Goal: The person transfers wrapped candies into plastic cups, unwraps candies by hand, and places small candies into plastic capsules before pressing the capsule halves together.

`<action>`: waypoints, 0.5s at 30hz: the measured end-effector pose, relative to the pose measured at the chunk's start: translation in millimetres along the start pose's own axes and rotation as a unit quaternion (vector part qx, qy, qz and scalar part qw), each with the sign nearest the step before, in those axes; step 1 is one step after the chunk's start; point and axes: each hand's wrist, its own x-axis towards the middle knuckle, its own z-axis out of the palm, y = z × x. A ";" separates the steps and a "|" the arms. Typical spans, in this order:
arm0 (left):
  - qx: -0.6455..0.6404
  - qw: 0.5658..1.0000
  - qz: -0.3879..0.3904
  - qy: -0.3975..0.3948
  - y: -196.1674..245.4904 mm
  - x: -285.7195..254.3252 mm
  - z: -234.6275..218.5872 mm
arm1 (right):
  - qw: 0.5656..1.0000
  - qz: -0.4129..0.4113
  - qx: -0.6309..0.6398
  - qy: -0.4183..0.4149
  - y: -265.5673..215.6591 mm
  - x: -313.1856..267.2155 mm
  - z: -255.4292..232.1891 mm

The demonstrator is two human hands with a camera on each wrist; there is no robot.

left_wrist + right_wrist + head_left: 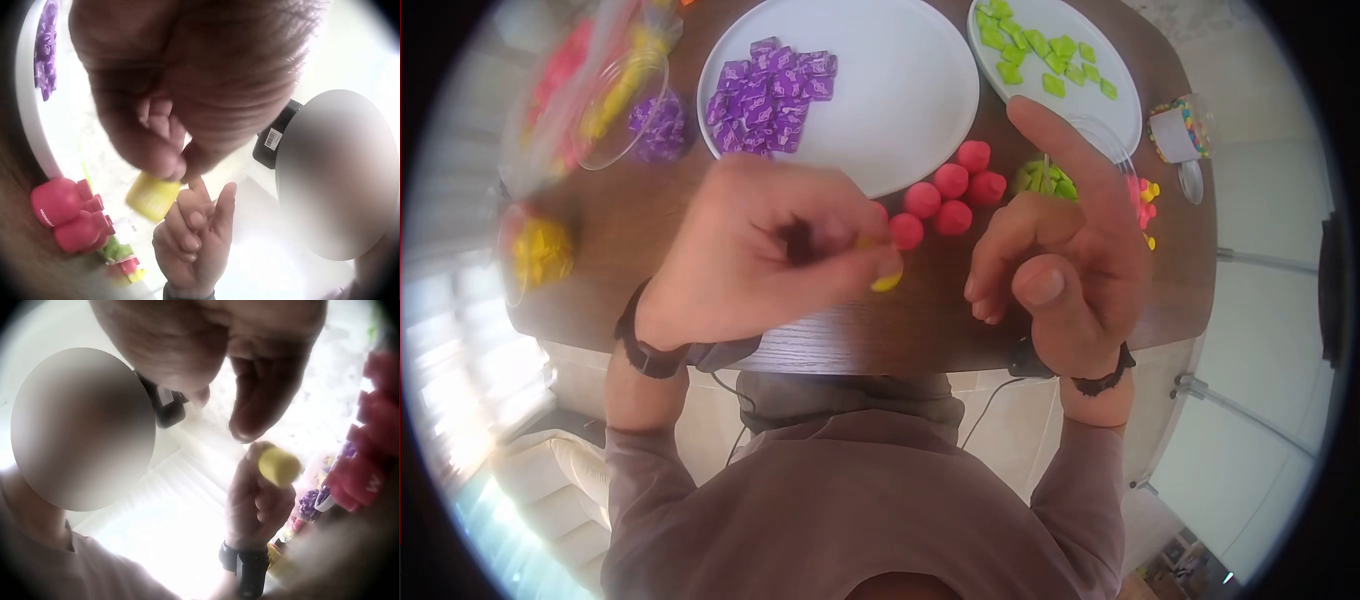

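My left hand (765,250) pinches a small yellow cylindrical piece (152,197) between thumb and fingertips, above the near part of the table. In the head view only an edge of the piece shows below the thumb. My right hand (1085,245) is raised to the right, its index finger pointing away and the other fingers loosely bent, with nothing in its grasp. Between and beyond the hands stands a cluster of several small pinkish-red bottle-like pieces (952,181). In the left wrist view they show rounded bodies and narrow, flat-ended necks (57,201).
On the wooden table (640,215), a large white plate (890,90) carries purple wrapped pieces (765,95). Another plate (1115,110) bears green pieces (1040,45). Tubs of yellow (540,250) and purple pieces stand left; a jar (1178,130) stands right. Pink and yellow bits lie behind my right hand.
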 end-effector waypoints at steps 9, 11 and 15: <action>0.194 0.978 0.034 -0.069 -5.7 5.7 9.2 | 0.999 -0.054 0.003 -0.008 -4.9 -1.2 -11.5; 0.167 0.985 -0.009 -0.047 0.5 4.2 9.5 | 0.998 -0.070 0.001 0.005 -9.2 -1.8 -16.6; 0.126 0.989 0.068 -0.029 -2.2 2.3 13.2 | 0.989 -0.145 -0.010 0.032 -21.7 2.5 -35.2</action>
